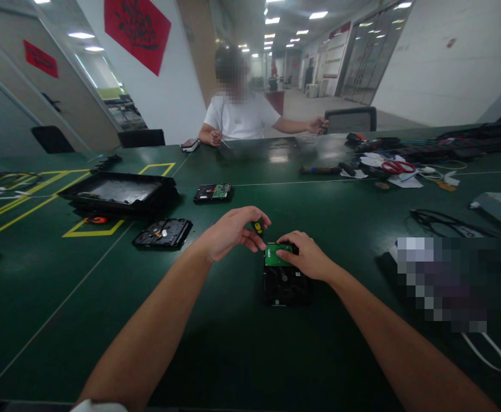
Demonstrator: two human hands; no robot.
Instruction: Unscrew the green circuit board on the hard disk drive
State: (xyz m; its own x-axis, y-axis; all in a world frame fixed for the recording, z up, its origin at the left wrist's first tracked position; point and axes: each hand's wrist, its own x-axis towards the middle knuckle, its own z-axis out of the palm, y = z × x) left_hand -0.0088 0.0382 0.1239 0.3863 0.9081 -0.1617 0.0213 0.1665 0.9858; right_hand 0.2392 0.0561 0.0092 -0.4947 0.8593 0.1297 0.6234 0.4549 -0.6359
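A hard drive (285, 286) lies on the green table before me, its black underside facing up. The green circuit board (272, 255) covers its far half. My right hand (308, 256) grips the drive's right side, with the thumb on the board and the fingers curled around the far edge. Just left of it, my left hand (235, 232) has its fingers bent around a black-and-yellow screwdriver (257, 226). Only the handle shows; the tip cannot be made out. The left fingertips are close to the board's far left corner.
Two more drives, one dark (163, 234) and one with a green board (213, 193), lie to the left. Behind them sits a black tray (121, 191). Scissors (398, 166), tools and cables lie far right. Across the table a person (241, 117) holds a thin tool.
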